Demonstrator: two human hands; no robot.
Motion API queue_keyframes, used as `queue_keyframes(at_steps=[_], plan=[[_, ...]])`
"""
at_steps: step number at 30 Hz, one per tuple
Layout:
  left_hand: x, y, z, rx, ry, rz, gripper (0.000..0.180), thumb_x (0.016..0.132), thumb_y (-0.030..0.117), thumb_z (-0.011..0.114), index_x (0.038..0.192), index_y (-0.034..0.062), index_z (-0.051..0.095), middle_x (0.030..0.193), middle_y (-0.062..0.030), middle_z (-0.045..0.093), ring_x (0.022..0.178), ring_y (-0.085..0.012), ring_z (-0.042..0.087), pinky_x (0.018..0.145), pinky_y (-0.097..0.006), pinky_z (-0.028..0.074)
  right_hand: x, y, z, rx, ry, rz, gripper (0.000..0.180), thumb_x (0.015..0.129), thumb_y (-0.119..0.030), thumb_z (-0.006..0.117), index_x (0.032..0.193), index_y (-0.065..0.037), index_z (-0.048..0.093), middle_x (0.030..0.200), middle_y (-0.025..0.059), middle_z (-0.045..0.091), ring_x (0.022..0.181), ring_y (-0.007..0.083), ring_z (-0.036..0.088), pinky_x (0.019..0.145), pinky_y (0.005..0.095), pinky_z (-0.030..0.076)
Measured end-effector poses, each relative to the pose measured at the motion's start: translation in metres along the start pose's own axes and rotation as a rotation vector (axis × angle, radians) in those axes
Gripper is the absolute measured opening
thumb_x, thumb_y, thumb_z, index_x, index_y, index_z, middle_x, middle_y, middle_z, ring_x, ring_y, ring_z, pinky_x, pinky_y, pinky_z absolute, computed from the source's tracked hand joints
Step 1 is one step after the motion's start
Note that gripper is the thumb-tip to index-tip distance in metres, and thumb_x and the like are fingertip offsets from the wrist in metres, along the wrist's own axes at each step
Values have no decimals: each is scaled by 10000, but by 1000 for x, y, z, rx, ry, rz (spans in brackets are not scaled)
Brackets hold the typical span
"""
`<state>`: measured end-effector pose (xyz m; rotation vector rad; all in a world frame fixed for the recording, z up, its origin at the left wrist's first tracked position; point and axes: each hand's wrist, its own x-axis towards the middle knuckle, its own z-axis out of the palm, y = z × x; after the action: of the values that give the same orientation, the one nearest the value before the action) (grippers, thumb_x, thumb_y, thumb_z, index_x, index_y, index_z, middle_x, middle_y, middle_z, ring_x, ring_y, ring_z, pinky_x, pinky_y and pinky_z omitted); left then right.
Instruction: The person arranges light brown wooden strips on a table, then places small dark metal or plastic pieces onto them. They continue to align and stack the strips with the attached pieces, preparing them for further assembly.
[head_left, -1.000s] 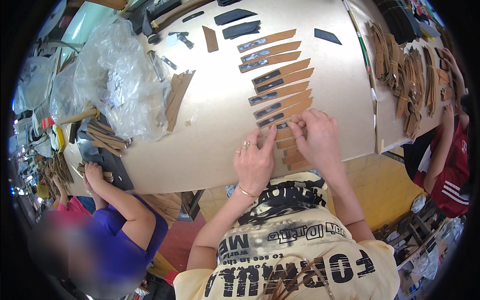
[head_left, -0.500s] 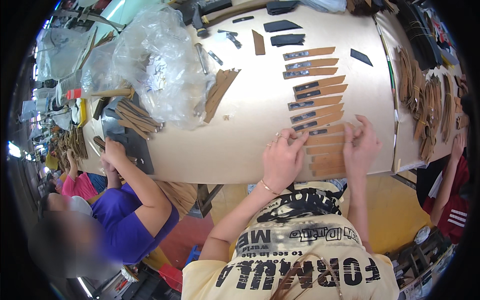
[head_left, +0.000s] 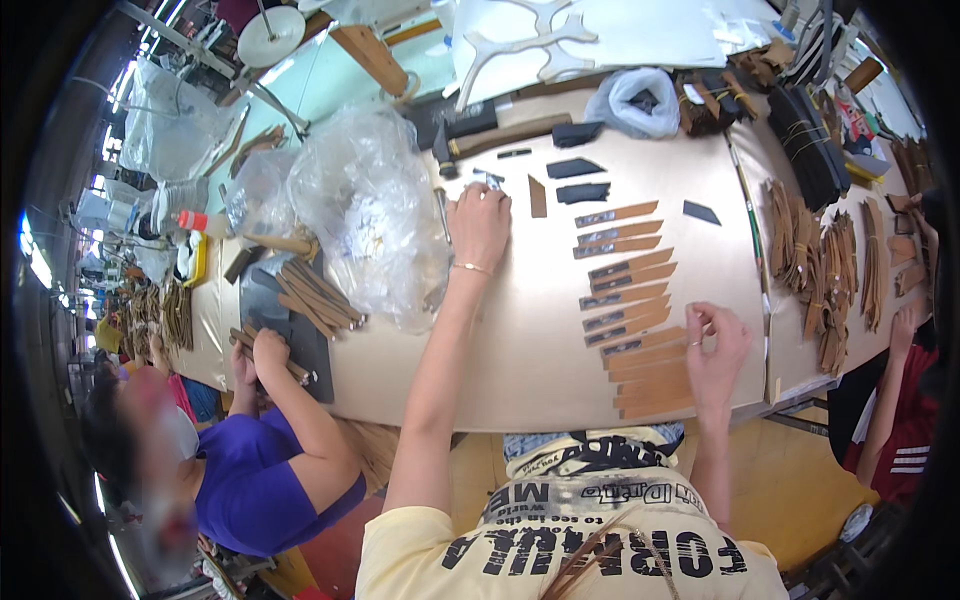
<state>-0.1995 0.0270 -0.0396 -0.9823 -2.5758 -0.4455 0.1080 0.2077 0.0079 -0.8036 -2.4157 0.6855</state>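
A column of brown leather strips (head_left: 655, 368) with slanted ends lies on the table before me. Many of the upper ones carry a short dark, shiny patch (head_left: 604, 325) at the left end; the lowest strips overlap and look bare. My left hand (head_left: 480, 228) reaches far forward, its fingers bunched over small dark and silvery pieces (head_left: 488, 179) near a hammer (head_left: 446, 152). What its fingertips hold is hidden. Beside the right ends of the lower strips, my right hand (head_left: 722, 342) hovers with loosely bent fingers apart, holding nothing visible.
A crumpled clear plastic bag (head_left: 360, 215) stands left of my left arm. Dark slanted pieces (head_left: 577, 169) and one brown piece (head_left: 538, 196) lie beyond the column. Bundled brown strips (head_left: 825, 270) lie right. A co-worker in purple (head_left: 270, 480) handles strips at left; another person's arm (head_left: 890, 360) is at right.
My left hand has left the strips and moved forward and left to the small pieces near the hammer. My right hand stays beside the strips. The view has shifted, showing more of the far table.
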Motion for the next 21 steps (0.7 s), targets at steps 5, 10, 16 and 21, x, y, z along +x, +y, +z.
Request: queue_keyframes(at_steps=[5, 10, 16, 21], plan=[[-22, 2, -11, -526, 127, -369, 161, 885, 158, 718, 982, 37, 763, 834, -59, 697, 696, -164, 621, 644, -293, 478, 4, -16, 8, 33, -52, -68, 91, 871, -127, 699, 953, -106, 666, 817, 15, 644, 736, 182, 567, 833, 350, 363], [-74, 19, -41, -920, 138, -729, 193, 910, 159, 721, 1004, -8, 745, 774, -3, 653, 663, -71, 510, 630, -239, 424, 16, -49, 34, 339, -240, -123, 117, 863, -143, 716, 950, -72, 681, 820, 31, 654, 744, 197, 602, 799, 351, 421], [-126, 47, -83, -1297, 79, -987, 185, 936, 149, 704, 1017, -13, 741, 858, 43, 645, 717, -26, 513, 621, -195, 413, 20, -109, 95, 762, -636, -9, 310, 855, -240, 757, 1033, 7, 701, 893, 120, 693, 747, 189, 639, 685, 318, 527], [-150, 59, -98, -1414, 152, -952, 181, 989, 128, 615, 1050, 5, 731, 723, 47, 569, 629, -39, 406, 569, -207, 334, 6, -133, 110, 838, -705, -3, 280, 874, -221, 750, 1015, 18, 713, 898, 100, 713, 738, 147, 623, 698, 291, 506]])
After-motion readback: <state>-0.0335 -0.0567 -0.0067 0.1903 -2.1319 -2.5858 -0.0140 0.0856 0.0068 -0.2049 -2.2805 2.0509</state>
